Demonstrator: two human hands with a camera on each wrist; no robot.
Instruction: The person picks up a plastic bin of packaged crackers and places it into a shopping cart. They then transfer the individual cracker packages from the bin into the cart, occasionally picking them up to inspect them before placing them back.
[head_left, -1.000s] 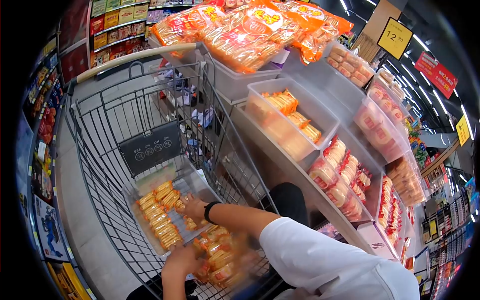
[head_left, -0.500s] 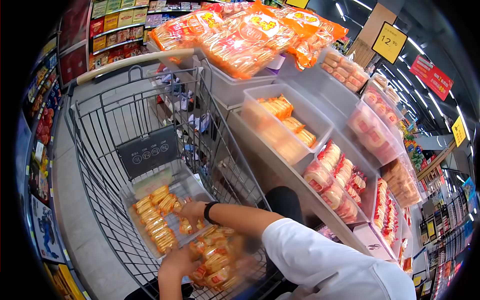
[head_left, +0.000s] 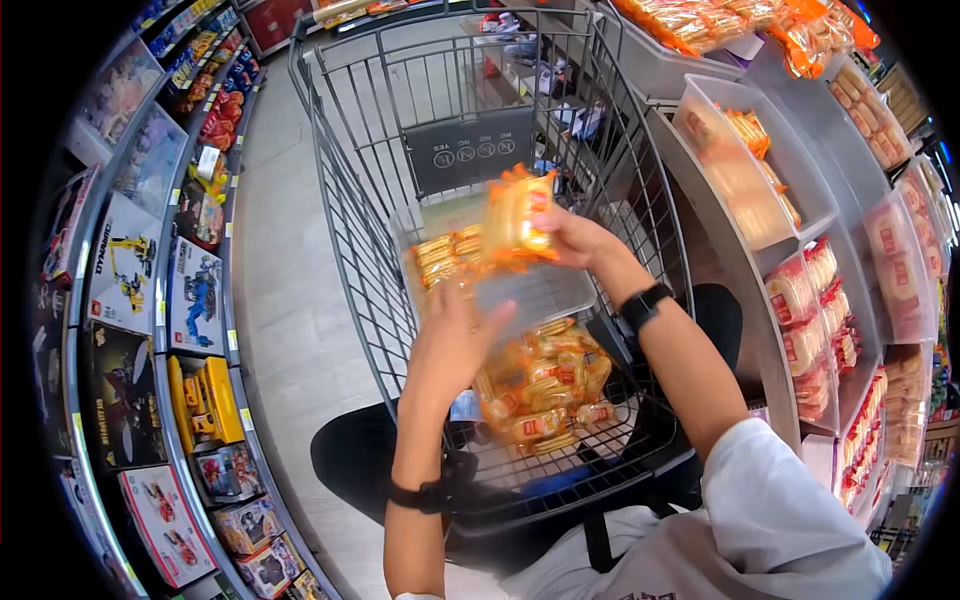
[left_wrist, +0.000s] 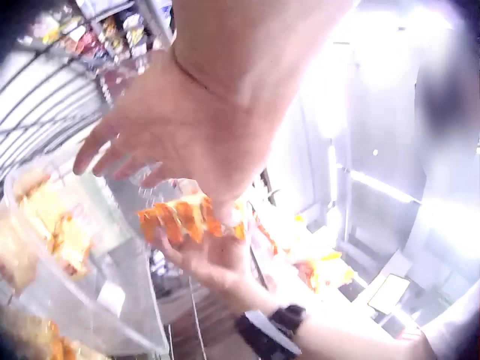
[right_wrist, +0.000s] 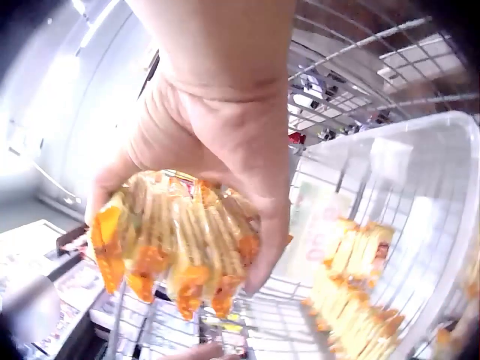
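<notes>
The work looks partway along, judging by how the packets are spread. A person's right hand [head_left: 580, 240] grips a standing row of clear-wrapped, pale golden biscuit packets with orange ends [head_left: 518, 220], its thumb and fingers pressing the row from either side; this row is lifted above a clear rectangular plastic bin [head_left: 535, 295]. The left hand [head_left: 450, 340] holds nothing, its fingers loosely extended near the bin's edge, and whether it touches the bin or the packets there cannot be told. Inside the bin, at one side, other packets [right_wrist: 352, 292] stand close together in neat rows, so that portion appears arranged, while a good part of the bin's floor has no packets on it. Beside the bin, on the wire floor of the grey metal shopping cart [head_left: 470, 180], lies a jumbled heap of similar wrapped packets [head_left: 545, 385], unsorted and facing various ways; whether a clear bag encloses them is hard to make out. The lifted row is not set down, and the heap appears to be the larger portion left outside the bin.
</notes>
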